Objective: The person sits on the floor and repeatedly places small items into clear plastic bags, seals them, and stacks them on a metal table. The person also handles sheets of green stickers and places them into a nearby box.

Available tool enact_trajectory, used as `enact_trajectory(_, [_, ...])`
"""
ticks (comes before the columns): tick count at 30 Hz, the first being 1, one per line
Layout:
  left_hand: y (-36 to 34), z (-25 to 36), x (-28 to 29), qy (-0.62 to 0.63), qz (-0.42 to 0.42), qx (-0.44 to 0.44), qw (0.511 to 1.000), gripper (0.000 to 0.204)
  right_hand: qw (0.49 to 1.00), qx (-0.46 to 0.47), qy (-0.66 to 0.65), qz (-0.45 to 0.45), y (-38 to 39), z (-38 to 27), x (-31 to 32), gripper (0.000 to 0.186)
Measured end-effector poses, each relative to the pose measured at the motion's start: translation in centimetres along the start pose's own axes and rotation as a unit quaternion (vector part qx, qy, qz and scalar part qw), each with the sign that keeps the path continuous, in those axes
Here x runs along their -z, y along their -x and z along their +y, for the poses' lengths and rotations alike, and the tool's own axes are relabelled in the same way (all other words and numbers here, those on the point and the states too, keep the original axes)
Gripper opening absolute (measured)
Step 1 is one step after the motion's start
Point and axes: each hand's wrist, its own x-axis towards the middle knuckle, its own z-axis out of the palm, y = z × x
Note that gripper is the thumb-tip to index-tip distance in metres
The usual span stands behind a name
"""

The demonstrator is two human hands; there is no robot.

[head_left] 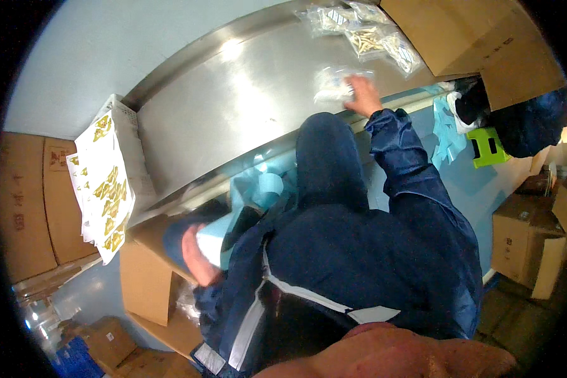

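Observation:
At the front edge of the metal table (195, 120), my right hand (362, 96) grips the near side of a clear plastic bag (332, 87) with pale contents, blurred by motion. Several similar clear bags (366, 41) lie farther back, some holding pale, stick-like pieces. My left hand (199, 258) is low at my left side, above an open cardboard box (146, 274). A pale, whitish-blue piece (215, 241) shows right beside it. Motion blur hides its fingers, and I cannot tell whether it holds that piece.
A white crate (129, 120) with printed sheets (110, 189) over its side stands at the table's left end. A large carton (466, 38) sits at the far right. A green stool (487, 148) and more cartons (526, 236) stand on the right. My knee (327, 148) meets the table edge.

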Motion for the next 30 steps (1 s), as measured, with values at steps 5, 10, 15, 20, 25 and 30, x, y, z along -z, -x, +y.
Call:
enact_trajectory(5, [-5.9, -1.3, -6.5, -0.033, -0.134, -0.029, 0.990, 0.021, 0.972, 0.202, 0.033, -0.116, -3.8, -10.9, -0.8, 0.065])
enact_trajectory(10, [-13.3, -4.9, -13.4, -0.114, -0.157, -0.084, 0.977, 0.039, 0.881, 0.436, -0.013, -0.183, -8.7, -20.4, -4.0, 0.046])
enact_trajectory(15, [-17.8, -8.8, -14.3, -0.216, -0.033, -0.054, 0.974, 0.071, 0.876, 0.470, -0.103, -0.032, -7.9, -24.6, -6.7, 0.040])
enact_trajectory(20, [-15.7, -8.3, -16.0, -0.152, -0.095, -0.024, 0.983, 0.061, 0.987, 0.127, -0.094, -0.015, -7.5, -22.9, -5.7, 0.035])
enact_trajectory(25, [-13.6, -7.4, -15.8, -0.083, -0.092, -0.023, 0.992, 0.049, 0.967, 0.225, -0.118, -0.015, -4.3, -25.4, -8.1, 0.048])
enact_trajectory(30, [-10.4, -4.6, -13.4, 0.064, -0.121, -0.008, 0.991, 0.034, 0.929, 0.262, -0.259, -0.040, -4.6, -27.1, -6.6, 0.055])
